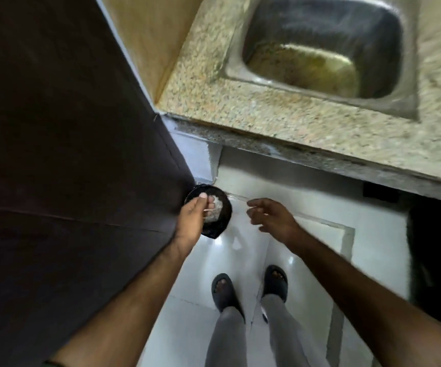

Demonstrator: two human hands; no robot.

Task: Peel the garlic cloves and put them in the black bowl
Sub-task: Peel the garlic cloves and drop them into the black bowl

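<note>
While the frame is motion-blurred, the left hand clearly grips the black bowl by its near rim, thumb over the edge, holding it out over the white tiled floor beside a dark wall panel. Pale stuff lies inside the bowl; whether it is garlic cloves or skins is too blurred to tell. The right hand hangs just right of the bowl, not touching it, fingers loosely spread, holding nothing. Above is a speckled granite surface with a steel sink. Two feet in dark slippers stand below.
</note>
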